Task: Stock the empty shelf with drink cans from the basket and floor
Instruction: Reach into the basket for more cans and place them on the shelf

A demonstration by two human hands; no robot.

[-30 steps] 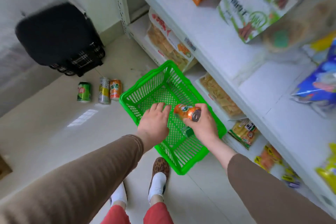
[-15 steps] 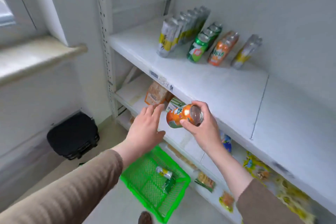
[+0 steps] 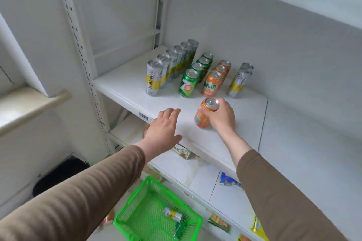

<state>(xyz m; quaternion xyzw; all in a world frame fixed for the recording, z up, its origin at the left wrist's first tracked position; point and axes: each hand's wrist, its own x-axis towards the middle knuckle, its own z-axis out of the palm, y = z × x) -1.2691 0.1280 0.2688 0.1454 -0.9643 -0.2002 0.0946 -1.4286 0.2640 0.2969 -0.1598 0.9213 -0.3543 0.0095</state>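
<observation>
My right hand (image 3: pixel 222 116) grips an orange can (image 3: pixel 203 114), upright on the white shelf (image 3: pixel 129 84) just in front of the orange row (image 3: pixel 212 83). Standing behind are a row of tall silver-yellow cans (image 3: pixel 155 78), a green row (image 3: pixel 188 83) and two silver-yellow cans (image 3: pixel 238 81) at the right. My left hand (image 3: pixel 163 130) hovers open over the shelf's front edge, holding nothing. Below, the green basket (image 3: pixel 127 223) holds a silver-yellow can (image 3: pixel 173 214) and a green can (image 3: pixel 179 230) lying down.
A perforated white upright (image 3: pixel 78 31) bounds the shelf on the left, and another shelf board hangs above. Lower shelves carry snack packets (image 3: pixel 219 222). A black bag (image 3: pixel 58 176) sits on the floor by the wall under a window sill (image 3: pixel 29 107).
My right hand has lifted the orange can from the basket up to the shelf and stood it upright. My left hand rose with it. The view has swung up from the floor.
</observation>
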